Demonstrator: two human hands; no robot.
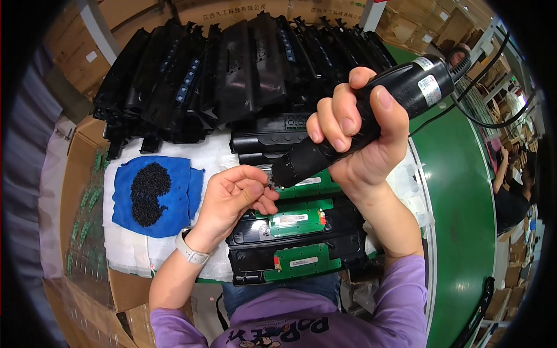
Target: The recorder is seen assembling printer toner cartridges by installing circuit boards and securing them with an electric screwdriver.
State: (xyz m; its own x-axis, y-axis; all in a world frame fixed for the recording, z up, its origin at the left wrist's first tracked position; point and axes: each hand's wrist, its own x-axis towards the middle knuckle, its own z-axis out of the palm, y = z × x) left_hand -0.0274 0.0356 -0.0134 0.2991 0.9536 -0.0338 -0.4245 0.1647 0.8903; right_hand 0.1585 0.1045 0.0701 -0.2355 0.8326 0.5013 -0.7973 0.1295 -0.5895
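Observation:
My right hand [371, 133] is wrapped round a thick black electric screwdriver [409, 84], tilted with its front end down to the left. At that front end my left hand [238, 194] has its fingers and thumb pinched together. Whatever those fingers hold is too small to make out. Beneath both hands lie black plastic housings [246, 239] with green circuit boards [307, 260] on them. Left of my left hand, a heap of tiny black screws [148, 194] rests on a folded blue cloth [180, 217].
Long black plastic housings [249, 69] stand packed in a row across the back. A black cable [493, 125] loops from the screwdriver's rear end. White padding [130, 255] covers the worktop. Cardboard boxes [197, 10] stand behind; another person [513, 197] is at far right.

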